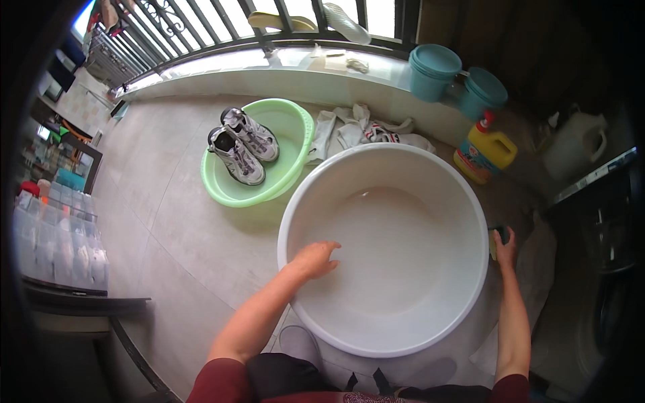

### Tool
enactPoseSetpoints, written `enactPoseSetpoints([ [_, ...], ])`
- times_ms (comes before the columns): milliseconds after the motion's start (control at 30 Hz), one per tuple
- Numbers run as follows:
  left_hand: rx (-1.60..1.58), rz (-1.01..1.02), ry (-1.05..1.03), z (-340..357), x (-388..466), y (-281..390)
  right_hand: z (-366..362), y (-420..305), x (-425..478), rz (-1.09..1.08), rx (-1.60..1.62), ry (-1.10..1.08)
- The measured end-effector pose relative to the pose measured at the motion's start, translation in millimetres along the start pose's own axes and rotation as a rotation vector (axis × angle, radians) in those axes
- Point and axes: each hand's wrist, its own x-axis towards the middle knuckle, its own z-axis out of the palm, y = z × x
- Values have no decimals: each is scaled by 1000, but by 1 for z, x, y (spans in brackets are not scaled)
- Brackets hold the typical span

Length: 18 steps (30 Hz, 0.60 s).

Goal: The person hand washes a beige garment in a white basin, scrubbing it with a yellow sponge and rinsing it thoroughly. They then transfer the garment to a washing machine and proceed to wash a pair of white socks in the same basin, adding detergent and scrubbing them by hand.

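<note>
A large white plastic tub [384,332] stands on the floor before me, with what looks like shallow water in its bottom. Over its left rim reaches my left hand [318,259], fingers apart and holding nothing. My right hand [505,248] is outside the tub's right rim, closed on a green and yellow scrubbing sponge [493,244]. Beyond the tub to the left, a green plastic basin [287,126] holds a pair of grey and purple hiking shoes [242,161]. White cloths [352,128] with some red and black lie crumpled against the tub's far side.
A yellow pump jug [481,156] stands at the back right, near two teal buckets [434,75] by the ledge. A whitish jug [577,146] is farther right. Metal railings [216,22] hold sandals. Clear plastic boxes [60,242] stand at left. One slipper [301,345] shows below the tub.
</note>
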Motion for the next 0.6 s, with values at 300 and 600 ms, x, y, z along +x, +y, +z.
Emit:
enactPoseSetpoints([
  [300,-49,83,26,-13,-6,13,-34,-128,-25,-168,303,-249],
  [600,-22,166,236,-68,22,15,-29,-204,-66,-343,-153,-410],
])
